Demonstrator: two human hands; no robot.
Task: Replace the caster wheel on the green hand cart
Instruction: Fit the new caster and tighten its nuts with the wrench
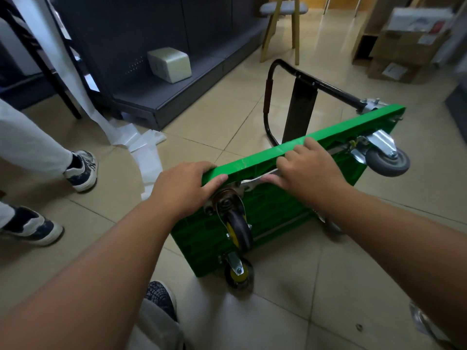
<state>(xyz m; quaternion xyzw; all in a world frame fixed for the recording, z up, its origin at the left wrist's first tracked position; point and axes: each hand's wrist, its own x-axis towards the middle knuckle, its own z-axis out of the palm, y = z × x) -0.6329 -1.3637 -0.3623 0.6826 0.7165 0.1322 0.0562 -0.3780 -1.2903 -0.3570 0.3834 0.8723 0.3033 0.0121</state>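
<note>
I have the green cart point(303, 147) tipped on its edge on the floor; my left hand point(184, 188) grips its upper corner above the wheel point(237, 231); my right hand point(305, 168) holds a wrench point(252, 183) at the mount; the wheel looks still bolted, so removal and refitting remain.

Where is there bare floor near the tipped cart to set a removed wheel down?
Bare tiles lie right of the green cart, below the right hand, and between the black handle and the dark shelf base. The left is crowded: paper sheets and a bystander's shoes.
</note>
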